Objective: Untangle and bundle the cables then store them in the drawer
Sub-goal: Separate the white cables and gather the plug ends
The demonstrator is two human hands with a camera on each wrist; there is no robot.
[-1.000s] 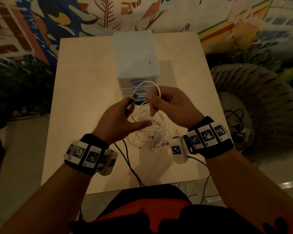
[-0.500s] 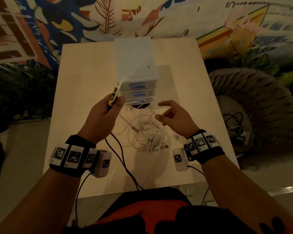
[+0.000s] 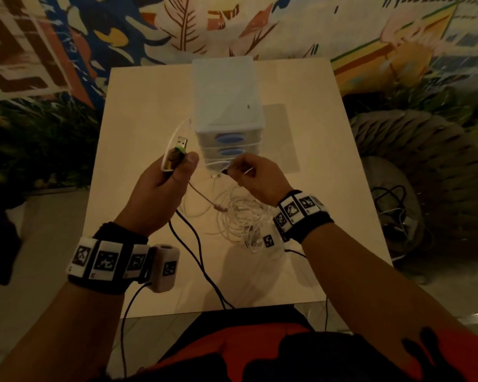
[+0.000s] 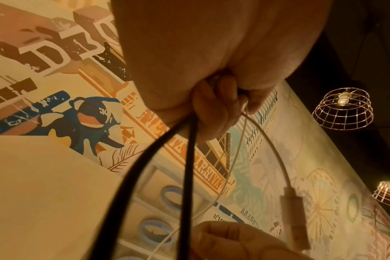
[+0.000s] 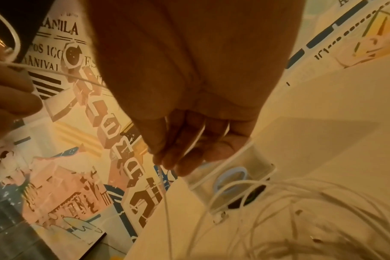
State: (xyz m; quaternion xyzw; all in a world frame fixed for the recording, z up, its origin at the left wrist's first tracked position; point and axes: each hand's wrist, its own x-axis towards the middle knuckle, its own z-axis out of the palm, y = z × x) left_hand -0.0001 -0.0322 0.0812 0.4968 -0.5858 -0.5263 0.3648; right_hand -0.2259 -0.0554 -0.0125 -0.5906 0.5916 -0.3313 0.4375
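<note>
My left hand (image 3: 182, 161) is raised left of the drawer unit (image 3: 226, 106) and grips a USB plug (image 3: 181, 146) with a green collar, a white cable loop (image 3: 173, 139) and a black cable (image 3: 193, 252) that hangs toward the table's front edge. The left wrist view shows the black cable (image 4: 189, 158) and a white strand (image 4: 267, 140) running out of the fist. My right hand (image 3: 236, 169) pinches a thin white cable (image 5: 167, 202) in front of the bottom drawer. A tangle of white cables (image 3: 240, 219) lies on the table (image 3: 138, 106) under my right wrist.
The drawer unit has three drawers with blue handles (image 3: 229, 139). The bottom drawer (image 5: 232, 177) looks slightly open, with white cable across its front. A woven chair (image 3: 425, 166) holding more cables stands right of the table. A painted wall runs behind.
The hands were close together a second ago, then the left drew the USB plug away to the left. The right hand, open half a second ago, now pinches a white strand.
</note>
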